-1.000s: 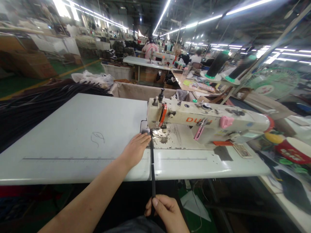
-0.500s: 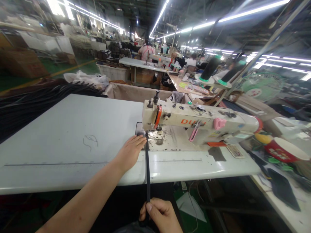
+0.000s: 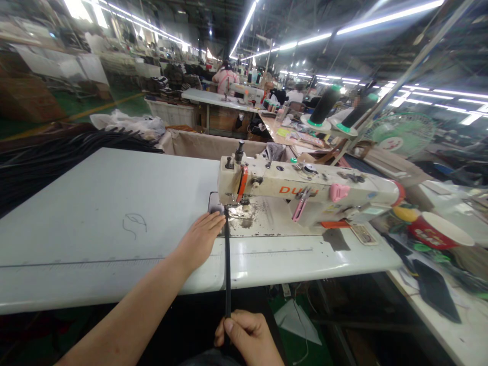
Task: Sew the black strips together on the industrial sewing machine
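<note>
A narrow black strap runs from under the needle area of the white sewing machine down over the table's front edge. My right hand pinches the strap below that edge, thumb on top. My left hand lies flat on the machine bed, fingers stretched out. Its fingertips rest beside the strap, close to the presser foot, and may touch it. The strap's far end is hidden behind the machine head.
Black strips lie heaped at the left. Pink thread snips hang on the machine. A red and white tub stands at right, near thread cones. Beyond the white table is a cloth-lined bin. A person sits farther back.
The whole view has shifted slightly, so the machine and table appear a little farther left. Both hands keep nearly the same positions on and beside the strap.
</note>
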`<state>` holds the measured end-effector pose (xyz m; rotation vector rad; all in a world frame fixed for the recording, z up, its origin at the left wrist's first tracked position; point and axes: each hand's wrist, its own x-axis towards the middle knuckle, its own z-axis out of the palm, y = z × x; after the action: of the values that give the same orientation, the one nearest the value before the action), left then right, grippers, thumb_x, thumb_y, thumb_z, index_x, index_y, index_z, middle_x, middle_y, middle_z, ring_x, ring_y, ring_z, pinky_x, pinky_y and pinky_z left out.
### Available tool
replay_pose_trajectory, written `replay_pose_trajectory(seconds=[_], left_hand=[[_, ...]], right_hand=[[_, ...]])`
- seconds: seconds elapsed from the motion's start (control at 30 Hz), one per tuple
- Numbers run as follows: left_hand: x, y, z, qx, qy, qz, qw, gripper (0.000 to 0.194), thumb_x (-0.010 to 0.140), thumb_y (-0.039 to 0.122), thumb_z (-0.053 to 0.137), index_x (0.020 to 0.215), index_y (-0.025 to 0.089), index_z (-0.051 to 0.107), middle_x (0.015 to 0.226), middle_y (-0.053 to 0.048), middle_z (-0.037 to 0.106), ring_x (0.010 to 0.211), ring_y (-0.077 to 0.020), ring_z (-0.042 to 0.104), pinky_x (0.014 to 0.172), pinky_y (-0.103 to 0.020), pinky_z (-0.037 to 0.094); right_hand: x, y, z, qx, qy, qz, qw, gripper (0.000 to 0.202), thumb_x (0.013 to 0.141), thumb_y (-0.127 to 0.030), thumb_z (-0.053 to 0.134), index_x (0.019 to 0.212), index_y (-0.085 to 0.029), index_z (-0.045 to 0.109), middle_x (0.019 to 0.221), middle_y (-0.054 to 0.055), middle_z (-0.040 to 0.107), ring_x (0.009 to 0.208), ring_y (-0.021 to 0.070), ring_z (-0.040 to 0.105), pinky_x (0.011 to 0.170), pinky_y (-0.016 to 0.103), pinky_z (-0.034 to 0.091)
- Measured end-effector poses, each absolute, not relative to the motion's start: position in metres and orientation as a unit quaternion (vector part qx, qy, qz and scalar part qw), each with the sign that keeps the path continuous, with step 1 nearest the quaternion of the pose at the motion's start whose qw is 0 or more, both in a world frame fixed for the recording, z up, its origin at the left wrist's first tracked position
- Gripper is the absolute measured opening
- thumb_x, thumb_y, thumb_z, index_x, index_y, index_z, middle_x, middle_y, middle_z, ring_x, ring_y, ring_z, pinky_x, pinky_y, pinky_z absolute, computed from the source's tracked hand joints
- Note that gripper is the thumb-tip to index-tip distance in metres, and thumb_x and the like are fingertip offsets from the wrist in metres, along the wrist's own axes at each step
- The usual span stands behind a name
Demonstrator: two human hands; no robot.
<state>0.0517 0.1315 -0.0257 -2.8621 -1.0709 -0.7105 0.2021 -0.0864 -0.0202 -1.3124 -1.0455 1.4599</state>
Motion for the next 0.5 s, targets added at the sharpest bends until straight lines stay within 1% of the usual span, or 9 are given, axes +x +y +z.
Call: replay_pose_trajectory(seconds=[0.2, 0.3, 0.5], left_hand=[[0.0522, 0.1316, -0.0252, -0.913, -0.340, -0.225, -0.014, 0.054, 0.096, 0.005, 0.033, 0.140, 0.018, 0.062, 0.148, -0.006, 0.059, 0.143, -0.0205, 0.050, 0.124, -0.045, 0.035], [0.0520, 0.1321, -0.0253, -0.914, -0.337, -0.227, -0.019, 0.055, 0.096, 0.004, 0.034, 0.140, 0.019, 0.062, 0.148, -0.005, 0.059, 0.143, -0.0204, 0.050, 0.124, -0.044, 0.035], [0.0525, 0.1315, -0.0240, -0.907, -0.349, -0.234, -0.026, 0.055, 0.091, 0.001, 0.037, 0.140, 0.014, 0.061, 0.148, -0.008, 0.059, 0.143, -0.0219, 0.049, 0.124, -0.046, 0.035]], right_hand=[[0.2035, -0.0841, -0.0075, -0.522, -0.442, 0.593, 0.425, 0.046, 0.089, -0.060, 0.068, 0.074, -0.020, 0.084, 0.070, 0.007, 0.076, 0.074, 0.0206, 0.068, 0.074, 0.030, 0.049], [0.2018, -0.0860, -0.0109, -0.510, -0.431, 0.615, 0.419, 0.043, 0.090, -0.058, 0.068, 0.079, -0.020, 0.085, 0.071, 0.006, 0.075, 0.074, 0.0191, 0.067, 0.074, 0.029, 0.048], [0.1986, -0.0866, -0.0157, -0.509, -0.433, 0.631, 0.394, 0.042, 0.089, -0.057, 0.070, 0.083, -0.018, 0.085, 0.070, 0.005, 0.073, 0.069, 0.0170, 0.064, 0.070, 0.027, 0.046]])
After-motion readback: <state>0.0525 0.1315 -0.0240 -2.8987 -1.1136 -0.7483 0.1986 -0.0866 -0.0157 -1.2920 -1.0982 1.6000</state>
